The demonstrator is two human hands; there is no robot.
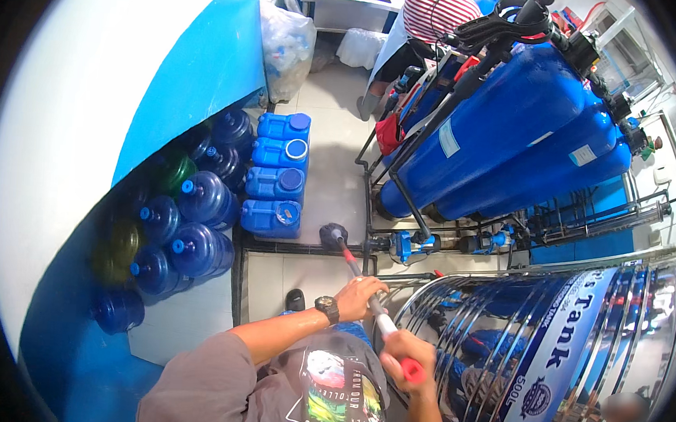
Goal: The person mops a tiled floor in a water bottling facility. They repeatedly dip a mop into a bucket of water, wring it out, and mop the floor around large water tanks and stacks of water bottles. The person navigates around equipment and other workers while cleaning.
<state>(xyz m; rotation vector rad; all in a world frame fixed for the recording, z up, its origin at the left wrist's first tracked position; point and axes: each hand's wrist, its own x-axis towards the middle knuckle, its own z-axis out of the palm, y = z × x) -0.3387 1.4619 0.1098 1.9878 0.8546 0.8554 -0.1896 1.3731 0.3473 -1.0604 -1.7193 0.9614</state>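
Observation:
Both of my hands are closed around the grey, white and red handle of a mop. My left hand, with a black watch at the wrist, grips the middle of the handle. Lower in the view, my right hand holds it close to its red end cap. The dark mop head rests on the pale tiled floor by a dark floor edging. Blue jerry cans stand in a row just left of the mop head.
Large water bottles are stacked at the left wall. Blue filter tanks with black pipes and a pump stand right. A steel water tank is close at my right. A person in a striped shirt stands ahead, near a filled plastic bag.

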